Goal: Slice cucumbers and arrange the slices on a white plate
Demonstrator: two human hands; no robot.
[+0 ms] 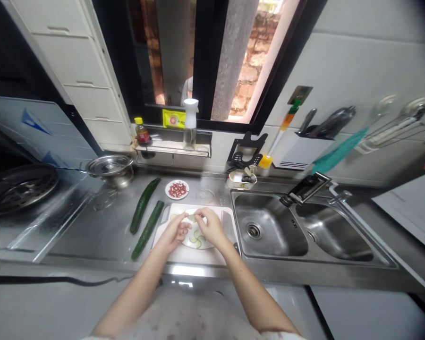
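Observation:
A thin cucumber slice (191, 218) is between the fingertips of both hands, over a white plate (187, 244). My right hand (210, 226) pinches its right side. My left hand (175, 232) has the thumb and a finger at its left side, the other fingers curled. Several green slices (197, 239) form a pinwheel on the plate; more slices are partly hidden near my left fingertips. The plate rests on a white cutting board (184, 256). A knife (229, 225) lies along the board's right side.
Two whole cucumbers (148, 230) lie left of the board. Behind it stands a small dish (177, 190) of chopped red pieces. A double sink (269, 231) is at the right. Metal bowls (111, 170) and a stove burner (17, 189) are at the left. A shelf (170, 148) holds bottles.

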